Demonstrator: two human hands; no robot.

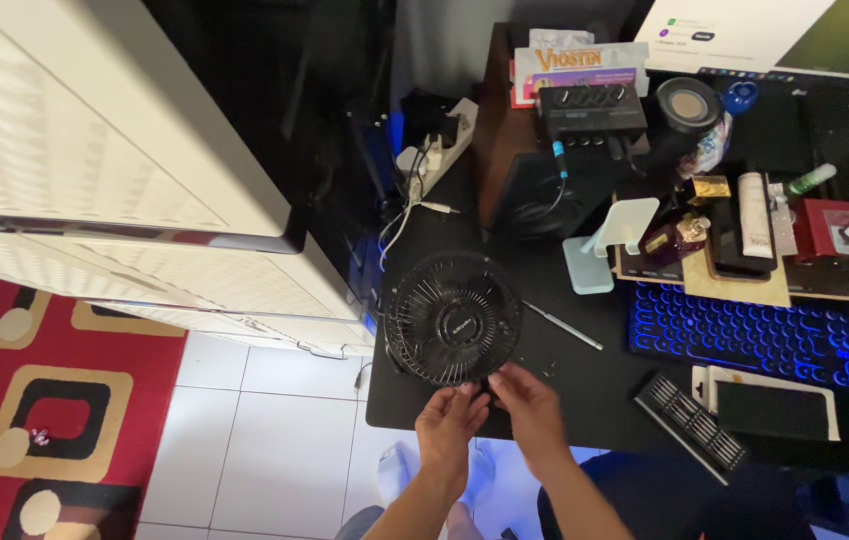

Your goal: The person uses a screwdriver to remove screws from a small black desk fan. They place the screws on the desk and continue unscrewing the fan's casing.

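A small round black fan (453,318) with a slatted front grille lies face up on the black desk (595,390), near its left front corner. My left hand (450,420) and my right hand (528,405) meet at the fan's near rim, fingers curled on its lower edge. A thin silver screwdriver (565,326) lies on the desk just right of the fan, apart from both hands.
A blue-lit keyboard (765,338), a black slotted tool case (690,420), a phone stand (605,245), a speaker (530,160) with an audio box and bottles crowd the desk's right and back. A power strip (435,150) with cables sits behind. White cabinet (115,170) stands left.
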